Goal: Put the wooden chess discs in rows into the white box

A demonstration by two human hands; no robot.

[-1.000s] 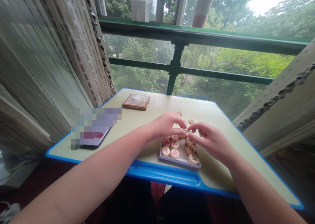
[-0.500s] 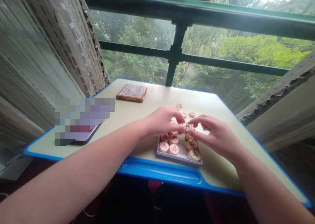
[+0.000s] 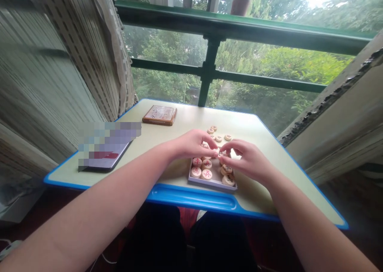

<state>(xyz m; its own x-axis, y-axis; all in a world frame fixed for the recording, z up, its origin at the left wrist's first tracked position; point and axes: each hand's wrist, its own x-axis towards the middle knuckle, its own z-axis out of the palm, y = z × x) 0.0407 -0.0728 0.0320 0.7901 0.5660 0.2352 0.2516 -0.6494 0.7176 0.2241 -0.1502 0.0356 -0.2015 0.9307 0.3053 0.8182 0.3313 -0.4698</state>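
A shallow white box (image 3: 214,185) on the table holds round wooden Chinese chess pieces. Red-marked pieces (image 3: 207,174) lie along its left side, and black-marked pieces (image 3: 228,179) along its right. My left hand (image 3: 196,145) comes in over the box from the left, thumb and fingers pinching at its middle. From the right, my right hand (image 3: 244,155) meets it there, also closed in a pinch. Between both sets of fingertips are Chinese chess pieces (image 3: 220,154), largely hidden by the fingers. Several loose pieces (image 3: 218,138) lie on the table beyond the hands.
The pale table (image 3: 191,118) has a blue rim and a moulded blue trough (image 3: 194,198) at its near edge. A flat brown box lid (image 3: 160,115) lies at the back left. A tablet-like device (image 3: 115,154), partly blurred out, sits on the left.
The view has shifted, so table and box sit slightly further left. Both hands stay together over the box, pinching; a black-marked piece visible between the fingertips earlier is now harder to see.
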